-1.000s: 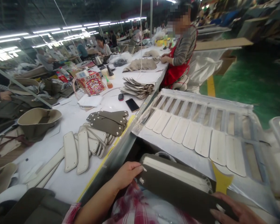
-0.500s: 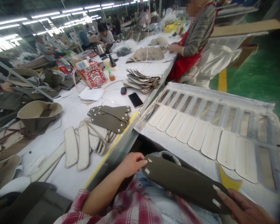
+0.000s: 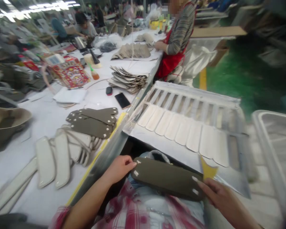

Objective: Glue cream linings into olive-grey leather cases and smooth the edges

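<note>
Head view: well left of the broad white slotted tray (image 3: 146,135), a loose heap of pale cream rounded strips (image 3: 62,159); closer to the tray, a fanned pile of dark olive panels with small white marks (image 3: 92,122); nearer than the tray's front edge, the left hand (image 3: 120,168), pinching one end of a long dark olive round-ended panel (image 3: 166,176); likewise nearer than the tray, the right hand (image 3: 214,190), gripping the opposite end, some fingers out of sight; looks light and fairly stiff, probably flexible under pressure; matt, so unlikely to slip; likely not fragile, perhaps prone to creasing; best held by both rounded ends.
</note>
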`<state>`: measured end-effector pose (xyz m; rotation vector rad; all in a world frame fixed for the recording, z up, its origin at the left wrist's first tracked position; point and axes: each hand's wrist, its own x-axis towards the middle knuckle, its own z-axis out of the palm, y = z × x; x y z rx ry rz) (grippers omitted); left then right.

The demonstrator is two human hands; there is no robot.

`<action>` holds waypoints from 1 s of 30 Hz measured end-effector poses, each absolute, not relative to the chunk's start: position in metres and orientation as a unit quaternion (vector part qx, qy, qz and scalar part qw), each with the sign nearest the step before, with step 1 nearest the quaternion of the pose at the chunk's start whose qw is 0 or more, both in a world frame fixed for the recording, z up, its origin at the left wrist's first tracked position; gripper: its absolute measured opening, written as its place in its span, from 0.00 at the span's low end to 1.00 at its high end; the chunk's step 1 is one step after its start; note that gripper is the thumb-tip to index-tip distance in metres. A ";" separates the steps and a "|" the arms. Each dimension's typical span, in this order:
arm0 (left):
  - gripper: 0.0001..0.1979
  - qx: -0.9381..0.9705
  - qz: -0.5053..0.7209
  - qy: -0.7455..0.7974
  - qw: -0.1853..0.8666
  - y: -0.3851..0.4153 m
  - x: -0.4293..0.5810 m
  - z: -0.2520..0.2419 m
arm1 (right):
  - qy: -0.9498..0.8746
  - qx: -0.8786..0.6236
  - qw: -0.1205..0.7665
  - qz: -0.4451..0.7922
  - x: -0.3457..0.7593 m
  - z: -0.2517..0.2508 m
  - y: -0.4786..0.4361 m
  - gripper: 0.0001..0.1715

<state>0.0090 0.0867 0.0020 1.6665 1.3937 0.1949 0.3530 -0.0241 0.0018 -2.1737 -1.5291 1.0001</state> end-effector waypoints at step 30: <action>0.42 0.935 0.019 0.251 0.248 0.043 0.197 -0.010 | -0.463 -0.723 0.195 0.474 0.376 0.001 -0.033 0.16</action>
